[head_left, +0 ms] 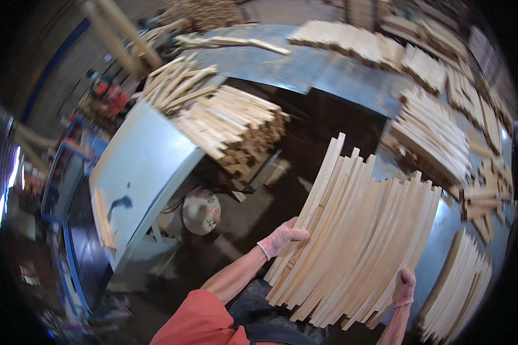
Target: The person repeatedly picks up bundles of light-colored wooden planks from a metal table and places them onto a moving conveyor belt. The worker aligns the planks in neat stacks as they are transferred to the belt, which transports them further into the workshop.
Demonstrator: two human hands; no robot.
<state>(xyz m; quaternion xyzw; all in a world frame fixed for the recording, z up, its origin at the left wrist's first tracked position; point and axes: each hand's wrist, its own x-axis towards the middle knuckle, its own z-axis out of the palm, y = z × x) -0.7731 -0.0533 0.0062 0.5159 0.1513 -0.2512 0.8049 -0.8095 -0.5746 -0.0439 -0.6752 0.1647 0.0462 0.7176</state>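
Observation:
A broad bundle of pale wooden strips point(351, 236) is held in front of me, the strips lying side by side with uneven ends. My left hand point(283, 237), in a pinkish knit glove, grips the bundle's left side, thumb on top. On the right side my right hand point(404, 286), gloved alike, presses against the outer strip near its lower end. The fingers of both hands are partly hidden under and behind the wood. Beneath the bundle's right side shows the blue-grey tabletop point(443, 230).
At left, a stack of wooden strips point(230, 126) stands beside a pale blue metal panel point(144, 155). More strip piles point(431, 135) line the table on the right and far side. A round whitish object point(201, 211) sits low on the floor. Machinery point(106, 92) stands far left.

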